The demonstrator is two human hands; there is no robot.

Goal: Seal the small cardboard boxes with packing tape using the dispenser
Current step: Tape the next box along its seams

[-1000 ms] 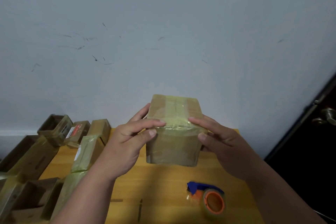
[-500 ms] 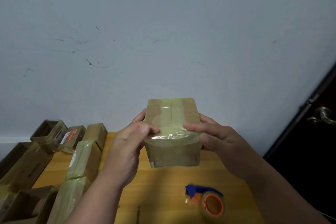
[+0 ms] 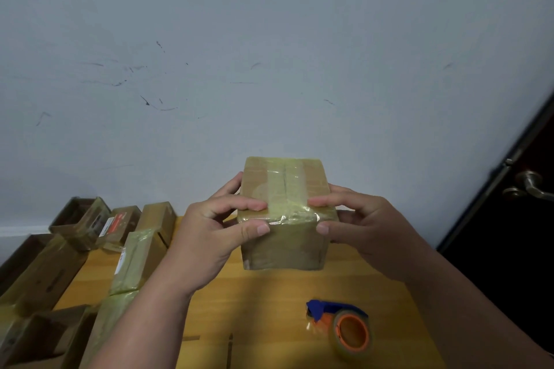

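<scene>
A small cardboard box (image 3: 284, 246) with a strip of clear tape along its top seam is held above the yellow wooden table (image 3: 269, 302). My left hand (image 3: 207, 237) grips its left side, thumb on the front face and fingers on the top edge. My right hand (image 3: 359, 225) grips the right side the same way. Wrinkled tape folds over the front top edge between my fingertips. The tape dispenser (image 3: 344, 326), blue with an orange core and a clear roll, lies on the table below and right of the box.
Several other small cardboard boxes (image 3: 141, 255) lie in rows on the table's left side, some taped, one open at the far left (image 3: 78, 219). A grey scuffed wall stands behind. A dark door with a metal handle (image 3: 527, 186) is at the right.
My hands have shifted on the box: fingers moved along the front top edge and thumbs came onto the front face. The box tilted slightly, its taped top facing me more.
</scene>
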